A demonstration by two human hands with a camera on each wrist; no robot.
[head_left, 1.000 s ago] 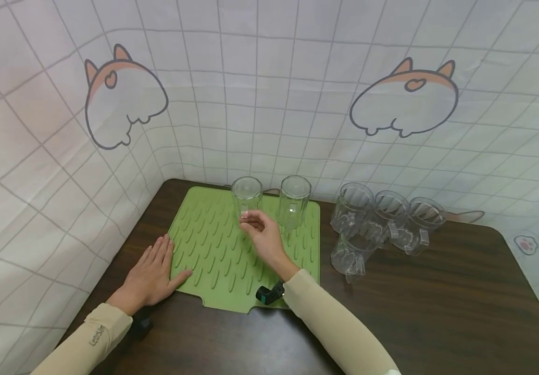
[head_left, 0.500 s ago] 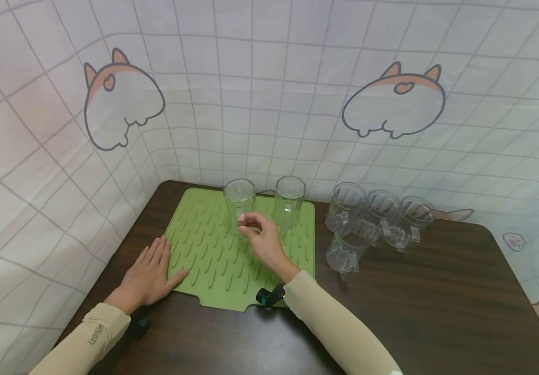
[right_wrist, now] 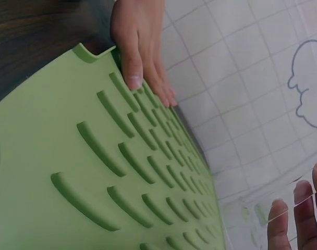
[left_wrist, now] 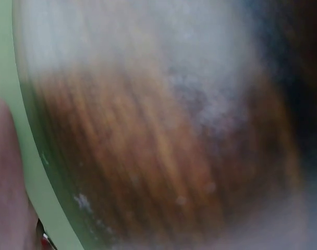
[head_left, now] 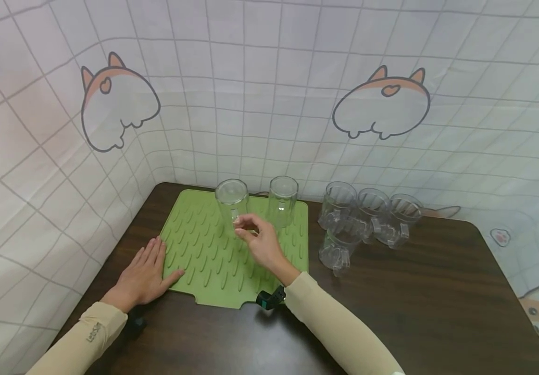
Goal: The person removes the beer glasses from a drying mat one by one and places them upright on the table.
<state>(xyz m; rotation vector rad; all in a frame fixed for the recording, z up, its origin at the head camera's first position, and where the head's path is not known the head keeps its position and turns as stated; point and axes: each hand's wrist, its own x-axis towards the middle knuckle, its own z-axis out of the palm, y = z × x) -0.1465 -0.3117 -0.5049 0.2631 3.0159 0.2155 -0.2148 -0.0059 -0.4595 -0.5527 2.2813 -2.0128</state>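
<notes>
thumb and fingers of the right hand (head_left: 262,242), at the centre of the frame, are together, seemingly pinched on the handle of a clear mug (head_left: 231,192). that mug is at the upper middle of the green mat (head_left: 205,291), left of a second mug (head_left: 283,188) and apart from it. whether its lower end touches the mat is too faint to tell through the glass. the left hand (head_left: 142,276), lower left of the frame, lies flat with its fingers straight, along the mat's left edge, and grips nothing. four more mugs (head_left: 339,195) stand close together on the dark table (head_left: 419,297), right of the mat.

the step in hand looks like settling the mug on the mat. doing it well likely means holding the mug level by its handle, letting the whole lower rim meet the ridges, and loosening the pinch only once it sits without rocking. a gap should be left to its neighbour, since glass may knock. light pressure from the left palm could help stop the mat sliding.
</notes>
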